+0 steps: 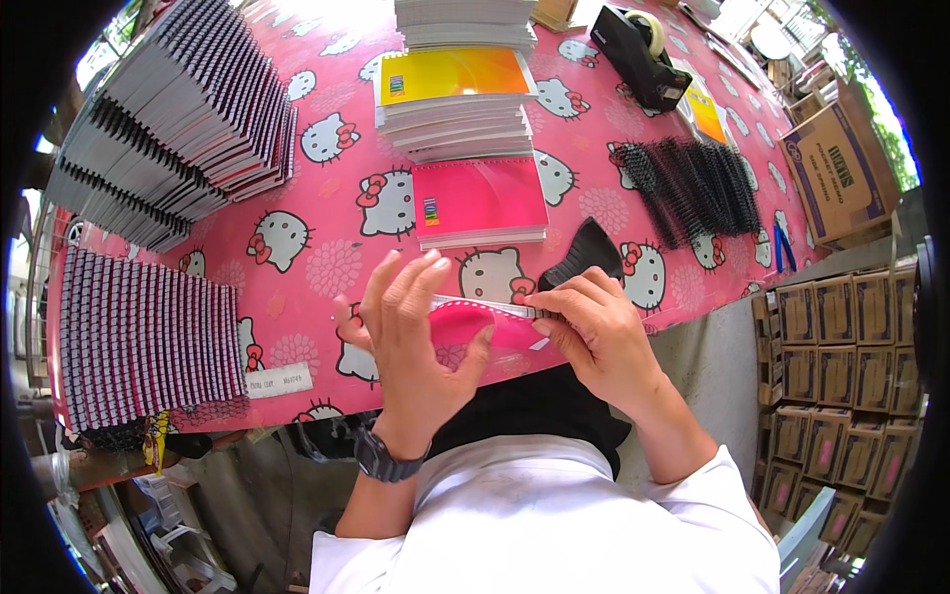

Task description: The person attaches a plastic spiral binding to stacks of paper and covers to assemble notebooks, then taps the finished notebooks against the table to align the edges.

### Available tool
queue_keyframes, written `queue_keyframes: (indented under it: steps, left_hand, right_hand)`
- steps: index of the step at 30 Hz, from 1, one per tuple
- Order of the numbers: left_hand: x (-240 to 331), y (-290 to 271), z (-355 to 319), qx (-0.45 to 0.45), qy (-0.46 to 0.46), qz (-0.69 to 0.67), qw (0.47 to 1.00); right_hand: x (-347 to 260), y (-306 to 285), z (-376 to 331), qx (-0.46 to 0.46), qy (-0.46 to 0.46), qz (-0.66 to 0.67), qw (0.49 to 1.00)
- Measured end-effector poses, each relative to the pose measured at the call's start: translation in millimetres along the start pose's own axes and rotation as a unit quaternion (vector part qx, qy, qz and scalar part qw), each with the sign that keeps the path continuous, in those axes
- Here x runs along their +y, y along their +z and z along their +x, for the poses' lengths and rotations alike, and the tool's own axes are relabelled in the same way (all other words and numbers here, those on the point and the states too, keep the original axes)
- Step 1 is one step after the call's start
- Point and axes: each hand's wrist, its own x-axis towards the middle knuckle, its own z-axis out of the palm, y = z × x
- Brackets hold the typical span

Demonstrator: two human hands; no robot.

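A pink-covered notebook [460,330] with a row of punched holes along its far edge is held at the table's near edge, its cover bowed. My right hand [599,332] pinches the right end of the punched edge between thumb and fingers, where something thin and dark shows. My left hand [411,332] is at the notebook's left end with fingers spread, its thumb near the pink cover. A black watch is on my left wrist. Just beyond my right hand lies a black curved, ribbed piece [584,255]. Behind the notebook stands a stack of pink-covered notebooks [480,198].
Yellow-covered notebooks [450,77] are piled farther back. Spiral-bound notebooks [148,337] fill the left side, with tall stacks [188,109] behind. Right lie black spiral coils [693,188], a tape dispenser [643,59] and a blue-handled tool [784,246]. Cartons [841,366] stand beside the table.
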Motion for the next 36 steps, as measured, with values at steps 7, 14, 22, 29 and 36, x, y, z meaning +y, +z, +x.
queue_keyframes:
  steps: [7,14,22,29,36]
  left_hand:
    - [31.3,-11.2,7.9,-0.061,0.04,0.133,0.988]
    - [17.8,0.6,6.3,-0.085,0.057,0.035,0.994]
    - [16.8,-2.8,11.7,-0.116,0.052,-0.028,0.991]
    - [20.6,-2.2,13.1,-0.123,0.072,-0.044,0.989]
    - [19.2,-8.7,16.7,-0.16,0.048,-0.064,0.984]
  right_hand:
    - [-7.5,0.7,-0.2,0.021,0.006,-0.003,1.0]
    - [4.9,-29.5,-13.1,-0.026,0.118,0.001,0.993]
    - [16.6,-35.7,-19.5,0.046,0.027,-0.009,0.999]
    - [28.3,-32.7,-18.8,0.006,-0.034,-0.016,0.999]
    - [30.9,-30.4,-19.0,-0.004,-0.03,0.001,1.0]
